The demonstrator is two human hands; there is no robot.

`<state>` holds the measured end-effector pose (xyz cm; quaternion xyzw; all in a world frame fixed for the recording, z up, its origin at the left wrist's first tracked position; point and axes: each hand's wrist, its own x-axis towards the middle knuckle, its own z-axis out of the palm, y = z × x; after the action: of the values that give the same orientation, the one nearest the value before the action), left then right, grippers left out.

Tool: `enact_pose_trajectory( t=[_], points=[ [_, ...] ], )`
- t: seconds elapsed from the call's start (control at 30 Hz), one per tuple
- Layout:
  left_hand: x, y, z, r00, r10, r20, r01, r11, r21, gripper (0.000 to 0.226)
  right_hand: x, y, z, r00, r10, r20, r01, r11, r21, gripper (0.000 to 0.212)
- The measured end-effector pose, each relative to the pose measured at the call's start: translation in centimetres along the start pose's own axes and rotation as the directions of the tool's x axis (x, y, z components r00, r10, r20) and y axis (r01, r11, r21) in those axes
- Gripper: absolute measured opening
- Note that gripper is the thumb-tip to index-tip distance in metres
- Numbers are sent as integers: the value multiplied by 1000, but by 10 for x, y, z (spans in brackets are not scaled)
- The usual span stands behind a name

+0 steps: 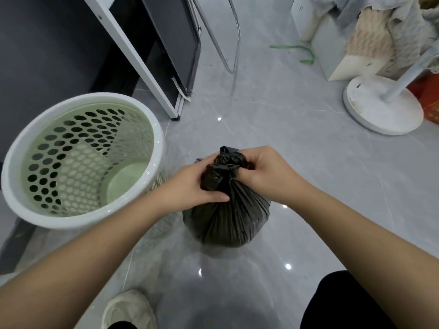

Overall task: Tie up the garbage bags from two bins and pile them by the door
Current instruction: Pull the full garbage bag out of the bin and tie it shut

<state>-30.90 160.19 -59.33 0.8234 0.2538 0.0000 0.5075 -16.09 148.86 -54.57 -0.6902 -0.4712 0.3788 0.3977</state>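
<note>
Bag [228,222]: crinkly blk plastic, pleated, bunched neck.

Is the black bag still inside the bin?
No, the bag sits on the floor beside the bin, gripped by both hands.

The glossy grey tiled floor [297,143] throws back small points of light. At the right stands a round white stand base [380,110] with a slanting pole [403,79], and just behind it are white cartons [332,55] draped with fluffy beige and grey fabric [375,32]. A green strap [304,53] lies loose near them. A chrome tube frame [228,43] rises at the top, beside a dark flat panel [173,39] leaning on a white frame leg [142,58].
</note>
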Motion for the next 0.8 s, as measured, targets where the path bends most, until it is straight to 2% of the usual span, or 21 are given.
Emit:
enact_pose_trajectory(
  t=[0.07, 0.13, 0.2, 0.27, 0.33, 0.4, 0.47, 0.53, 0.6, 0.67, 0.7, 0.77, 0.8],
  points=[
    [9, 5, 11, 999, 34, -37, -36, 998, -59, 51, -1, -6, 2, 997, -69, 17, 70, 995, -69, 15],
    [15, 11, 21, 996, 68, -55, -73, 993, -89, 43, -2, -10, 2, 994, -106, 41, 109, 990, -94, 28],
    [18, 15, 28, 995, 57, -84, -68, 989, -128, 40, -3, -12, -2, 992, -108, 69, 114, 988, -102, 39],
    [20, 16, 32, 992, 33, -123, -44, 995, -88, 40, -3, -10, -9, 993, -93, 76, 99, 991, -87, 41],
    [19, 11, 35, 992, -22, -127, 9, 995, -103, 7, -2, -6, -17, 995, -66, 75, 68, 997, -28, 31],
    [16, 7, 37, 990, -49, -131, 28, 987, -157, 22, -1, -3, -24, 997, -42, 68, 40, 999, 33, 20],
    [14, 0, 39, 990, -50, -129, 28, 986, -162, 18, -2, 2, -29, 998, -20, 53, 17, 999, 48, 20],
    [11, -4, 37, 995, -49, -89, 36, 988, -147, 10, -2, 10, -38, 998, 29, 55, -30, 999, 23, 37],
    [7, -2, 31, 997, -47, -56, 40, 992, -123, 24, -2, 21, -45, 984, 108, 138, -94, 990, -102, 50],
    [4, 4, 23, 999, -2, -43, 0, 999, -38, 31, -1, 31, -42, 931, 188, 312, -120, 967, -226, 49],
    [3, 10, 19, 999, 27, -38, -25, 998, 61, 27, 0, 31, -34, 907, 205, 367, -124, 965, -232, 44],
    [0, 26, 12, 995, 97, -25, -82, 933, 351, 8, 4, 38, -15, 903, 186, 387, -100, 967, -233, 42],
    [0, 35, 8, 992, 124, -32, -93, 872, 481, 13, 7, 40, -7, 905, 155, 395, -74, 975, -212, 48]
  ],
)
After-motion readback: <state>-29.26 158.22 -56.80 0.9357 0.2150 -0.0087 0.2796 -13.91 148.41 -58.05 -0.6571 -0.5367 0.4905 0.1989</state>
